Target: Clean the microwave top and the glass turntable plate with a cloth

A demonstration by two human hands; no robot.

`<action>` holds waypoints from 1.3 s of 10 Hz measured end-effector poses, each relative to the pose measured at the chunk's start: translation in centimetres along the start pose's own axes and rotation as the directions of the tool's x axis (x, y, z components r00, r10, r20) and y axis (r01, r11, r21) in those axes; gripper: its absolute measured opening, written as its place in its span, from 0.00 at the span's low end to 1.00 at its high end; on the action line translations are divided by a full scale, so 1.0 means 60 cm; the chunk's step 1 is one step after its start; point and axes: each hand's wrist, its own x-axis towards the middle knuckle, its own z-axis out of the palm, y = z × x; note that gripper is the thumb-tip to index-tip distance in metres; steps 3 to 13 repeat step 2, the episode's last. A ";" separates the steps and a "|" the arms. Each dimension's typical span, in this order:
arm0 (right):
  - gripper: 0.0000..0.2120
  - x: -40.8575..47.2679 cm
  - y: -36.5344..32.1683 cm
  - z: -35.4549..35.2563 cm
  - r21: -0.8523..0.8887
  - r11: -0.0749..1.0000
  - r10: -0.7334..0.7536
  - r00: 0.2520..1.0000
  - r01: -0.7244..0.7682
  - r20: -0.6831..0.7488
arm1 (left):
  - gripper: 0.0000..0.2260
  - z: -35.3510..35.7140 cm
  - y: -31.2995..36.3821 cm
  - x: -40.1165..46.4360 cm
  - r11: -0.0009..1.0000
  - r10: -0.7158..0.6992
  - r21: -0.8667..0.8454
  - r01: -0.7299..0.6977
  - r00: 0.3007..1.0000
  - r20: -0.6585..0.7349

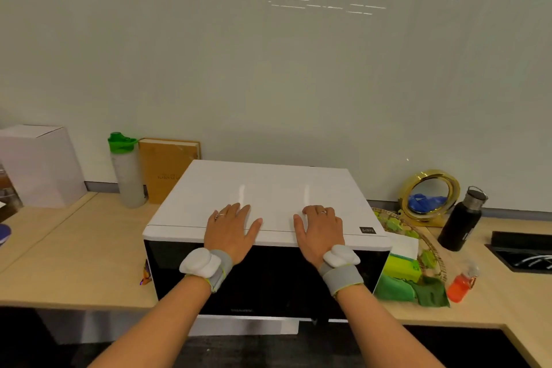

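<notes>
I am seeing both hands lying flat on the front of the microwave top (268, 188), leaving its rear half free. Left of the microwave, a green-capped bottle (127, 172) and a brown book (165, 169) are standing against the wall. On its right, green cloths (412, 287), a woven tray (430, 248), an orange bottle (461, 285), a black flask (463, 218) and a gold mirror (430, 194) are crowding the bench (74, 263).
</notes>
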 end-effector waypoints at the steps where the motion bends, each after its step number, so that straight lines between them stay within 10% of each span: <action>1: 0.30 -0.002 -0.002 -0.004 -0.010 1.000 0.024 0.998 -0.023 0.058 | 0.33 -0.003 -0.001 -0.003 1.000 0.015 0.021 -0.016 0.999 0.050; 13: 0.31 0.000 -0.009 -0.009 -0.001 0.999 0.051 0.997 -0.051 0.055 | 0.28 -0.015 0.002 0.003 1.000 0.027 -0.016 -0.026 0.996 0.080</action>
